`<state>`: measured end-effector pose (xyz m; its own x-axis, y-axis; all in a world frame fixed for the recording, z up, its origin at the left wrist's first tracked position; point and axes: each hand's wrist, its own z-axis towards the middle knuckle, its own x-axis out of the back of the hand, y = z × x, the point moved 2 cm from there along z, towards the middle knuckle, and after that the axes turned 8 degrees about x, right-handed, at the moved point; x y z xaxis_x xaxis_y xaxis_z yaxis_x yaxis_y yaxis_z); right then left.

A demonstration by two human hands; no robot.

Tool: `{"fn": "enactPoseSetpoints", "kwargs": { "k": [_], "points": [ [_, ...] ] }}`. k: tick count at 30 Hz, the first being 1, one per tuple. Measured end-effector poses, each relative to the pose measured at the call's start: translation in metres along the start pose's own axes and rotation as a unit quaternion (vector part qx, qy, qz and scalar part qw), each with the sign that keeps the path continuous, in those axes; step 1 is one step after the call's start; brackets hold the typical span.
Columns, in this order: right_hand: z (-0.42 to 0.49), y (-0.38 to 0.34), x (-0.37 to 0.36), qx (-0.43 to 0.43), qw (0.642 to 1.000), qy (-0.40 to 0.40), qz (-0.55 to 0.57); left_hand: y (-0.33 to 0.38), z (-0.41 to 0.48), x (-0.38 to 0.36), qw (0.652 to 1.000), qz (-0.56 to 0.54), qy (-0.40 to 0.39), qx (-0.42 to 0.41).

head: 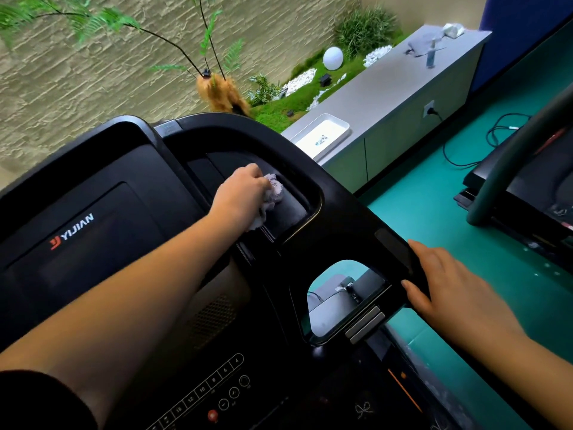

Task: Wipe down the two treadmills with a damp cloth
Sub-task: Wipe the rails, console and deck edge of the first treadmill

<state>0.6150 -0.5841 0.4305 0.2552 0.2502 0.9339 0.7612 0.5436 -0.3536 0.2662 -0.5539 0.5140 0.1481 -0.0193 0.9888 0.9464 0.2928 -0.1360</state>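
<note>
A black treadmill console [102,231] with a dark screen fills the lower left and middle. My left hand [240,197] is closed around a pale crumpled cloth [273,190] and presses it into the recessed tray at the console's right side. My right hand [449,283] rests with fingers curled over the console's black right handle [400,256]. The second treadmill [527,187], black with a grey-green rail, stands at the right edge on the floor.
A grey counter [387,85] runs behind, carrying a white tray [322,135], a spray bottle [431,54] and a grey rag. Black cables lie on the teal floor [434,206] between the treadmills. A stone wall and plants with a white globe lamp stand beyond.
</note>
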Motion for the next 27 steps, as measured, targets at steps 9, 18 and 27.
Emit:
{"fn": "enactPoseSetpoints", "kwargs": {
  "k": [9, 18, 27],
  "points": [
    [0.000, 0.001, 0.001, 0.002, 1.000, 0.005, 0.010, 0.007, -0.049, -0.019, 0.987, 0.046, 0.003, -0.152],
    [0.000, 0.000, 0.002, 0.001, 1.000, -0.002, 0.010, 0.022, -0.057, 0.014, 0.981, -0.087, -0.157, 0.078],
    [-0.001, 0.000, 0.000, 0.004, 1.000, 0.001, 0.005, 0.045, -0.114, -0.027, 0.996, 0.033, -0.055, 0.061]
  ]
}}
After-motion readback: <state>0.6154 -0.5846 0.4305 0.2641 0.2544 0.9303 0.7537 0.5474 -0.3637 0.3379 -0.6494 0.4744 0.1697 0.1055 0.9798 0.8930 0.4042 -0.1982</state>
